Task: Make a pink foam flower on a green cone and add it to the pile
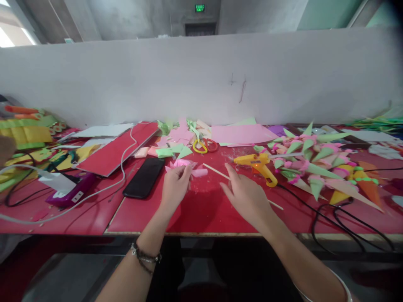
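My left hand (pixel 176 181) is closed, thumb and fingertips pinched together at a crumpled pink paper piece (pixel 182 162). A small pink roll (pixel 200 172) lies just right of those fingertips. Over a thin wooden stick (pixel 215 170) is my right hand (pixel 248 197), its thumb and index finger apart. The stick slants beneath this hand, and its other end shows past the palm; the remaining fingers are partly hidden. Right of my right hand, a yellow hot glue gun (pixel 256 163) rests on the red table (pixel 201 214).
A black phone (pixel 145 178) lies left of my left hand. Scissors (pixel 200 146) and pink sheets (pixel 242 134) are behind. Paper cone flowers (pixel 315 159) pile up at right, near a looping black cable (pixel 336 218). A purple power strip (pixel 71 195) with a white cable stands left.
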`<act>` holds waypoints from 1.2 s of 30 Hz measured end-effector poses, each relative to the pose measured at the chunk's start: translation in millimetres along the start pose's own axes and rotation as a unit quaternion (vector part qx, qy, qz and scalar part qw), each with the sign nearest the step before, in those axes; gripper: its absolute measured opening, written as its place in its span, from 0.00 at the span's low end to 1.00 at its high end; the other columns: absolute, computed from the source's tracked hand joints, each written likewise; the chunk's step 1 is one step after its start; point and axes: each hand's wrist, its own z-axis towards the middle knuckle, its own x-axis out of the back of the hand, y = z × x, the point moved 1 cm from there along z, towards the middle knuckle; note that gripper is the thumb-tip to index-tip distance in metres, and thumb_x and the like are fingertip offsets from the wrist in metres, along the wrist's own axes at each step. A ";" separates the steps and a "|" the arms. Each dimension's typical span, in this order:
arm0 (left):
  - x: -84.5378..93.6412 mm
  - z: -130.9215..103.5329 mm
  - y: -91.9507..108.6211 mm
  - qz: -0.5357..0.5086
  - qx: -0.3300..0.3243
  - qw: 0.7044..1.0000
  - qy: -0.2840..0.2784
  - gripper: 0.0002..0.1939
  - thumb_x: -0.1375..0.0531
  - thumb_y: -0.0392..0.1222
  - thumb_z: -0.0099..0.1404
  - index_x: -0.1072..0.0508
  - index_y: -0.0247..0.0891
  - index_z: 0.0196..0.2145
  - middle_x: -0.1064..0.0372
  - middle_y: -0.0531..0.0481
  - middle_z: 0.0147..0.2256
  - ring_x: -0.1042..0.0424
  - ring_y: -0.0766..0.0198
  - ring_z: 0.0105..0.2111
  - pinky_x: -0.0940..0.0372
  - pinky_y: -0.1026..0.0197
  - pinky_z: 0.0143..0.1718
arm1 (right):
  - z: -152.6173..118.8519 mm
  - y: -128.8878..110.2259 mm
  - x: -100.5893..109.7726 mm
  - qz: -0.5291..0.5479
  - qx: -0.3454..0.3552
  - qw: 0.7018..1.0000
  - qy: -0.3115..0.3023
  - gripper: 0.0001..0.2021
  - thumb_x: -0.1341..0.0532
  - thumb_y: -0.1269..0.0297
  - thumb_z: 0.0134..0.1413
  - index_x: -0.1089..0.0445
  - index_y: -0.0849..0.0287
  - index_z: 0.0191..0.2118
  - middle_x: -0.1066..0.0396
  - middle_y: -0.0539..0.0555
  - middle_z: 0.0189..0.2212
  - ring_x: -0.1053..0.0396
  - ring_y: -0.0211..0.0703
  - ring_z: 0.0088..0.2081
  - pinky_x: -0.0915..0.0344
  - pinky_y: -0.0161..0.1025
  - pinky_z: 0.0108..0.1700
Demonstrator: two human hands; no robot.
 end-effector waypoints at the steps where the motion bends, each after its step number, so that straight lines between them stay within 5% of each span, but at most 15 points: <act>1: 0.0 1.5 -1.6 -0.004 0.004 1.000 0.006 0.20 0.51 0.51 0.60 0.38 0.36 0.17 0.46 0.58 0.10 0.45 0.72 0.11 0.50 0.69 0.15 | 0.4 0.9 0.0 -0.008 -0.007 1.000 0.001 0.26 0.50 0.62 0.56 0.51 0.66 0.58 0.29 0.60 0.33 0.30 0.48 0.33 0.40 0.37 0.27; 8: 7.6 6.7 -7.3 0.115 -0.044 0.992 0.019 0.16 0.55 0.46 0.62 0.32 0.37 0.37 0.33 0.53 0.23 0.36 0.68 0.20 0.42 0.67 0.23 | -1.7 -0.9 2.9 -0.019 -0.012 0.999 0.025 0.24 0.51 0.63 0.56 0.51 0.64 0.58 0.31 0.58 0.30 0.31 0.47 0.33 0.41 0.35 0.25; 13: 21.0 10.9 -16.6 0.347 -0.107 0.924 0.118 0.16 0.47 0.43 0.57 0.35 0.37 0.43 0.35 0.44 0.39 0.35 0.57 0.40 0.39 0.59 0.40 | -3.0 0.4 3.3 0.001 -0.009 0.999 0.038 0.24 0.51 0.63 0.56 0.51 0.64 0.58 0.31 0.58 0.31 0.32 0.47 0.34 0.40 0.36 0.26; 17: 24.8 16.6 -33.1 0.471 -0.052 0.879 0.047 0.28 0.43 0.47 0.53 0.40 0.32 0.50 0.42 0.36 0.47 0.41 0.47 0.48 0.39 0.54 0.40 | -3.0 1.3 0.9 0.043 0.020 0.998 0.033 0.22 0.53 0.68 0.56 0.49 0.68 0.57 0.31 0.61 0.37 0.32 0.48 0.37 0.37 0.38 0.31; 21: 27.7 24.6 -44.9 0.443 0.010 0.896 0.001 0.29 0.45 0.48 0.55 0.44 0.32 0.52 0.41 0.36 0.47 0.37 0.51 0.45 0.39 0.57 0.38 | -4.2 0.9 -2.2 0.068 0.038 0.997 0.030 0.21 0.54 0.69 0.56 0.46 0.66 0.55 0.31 0.63 0.39 0.32 0.48 0.39 0.36 0.39 0.33; 28: 31.7 31.0 -38.2 0.408 0.001 0.913 0.002 0.10 0.49 0.43 0.56 0.32 0.35 0.30 0.31 0.41 0.32 0.32 0.50 0.37 0.42 0.52 0.38 | -5.4 1.2 -1.0 0.181 0.053 0.980 0.064 0.18 0.54 0.70 0.56 0.39 0.65 0.51 0.31 0.62 0.40 0.34 0.47 0.43 0.37 0.41 0.41; 32: 33.5 31.6 -28.7 0.357 -0.027 0.933 0.029 0.13 0.53 0.42 0.60 0.34 0.35 0.37 0.31 0.43 0.36 0.33 0.56 0.40 0.42 0.54 0.42 | -5.6 2.3 5.8 0.343 0.072 0.932 0.098 0.17 0.55 0.65 0.58 0.35 0.65 0.47 0.30 0.55 0.28 0.33 0.38 0.29 0.38 0.33 0.32; 36: 26.4 19.9 -16.6 0.160 -0.115 0.979 -0.059 0.16 0.52 0.45 0.61 0.37 0.35 0.43 0.32 0.46 0.39 0.32 0.64 0.38 0.39 0.63 0.41 | -6.1 1.8 8.4 0.407 0.065 0.906 0.097 0.18 0.54 0.60 0.58 0.34 0.64 0.45 0.35 0.49 0.20 0.39 0.34 0.21 0.43 0.31 0.24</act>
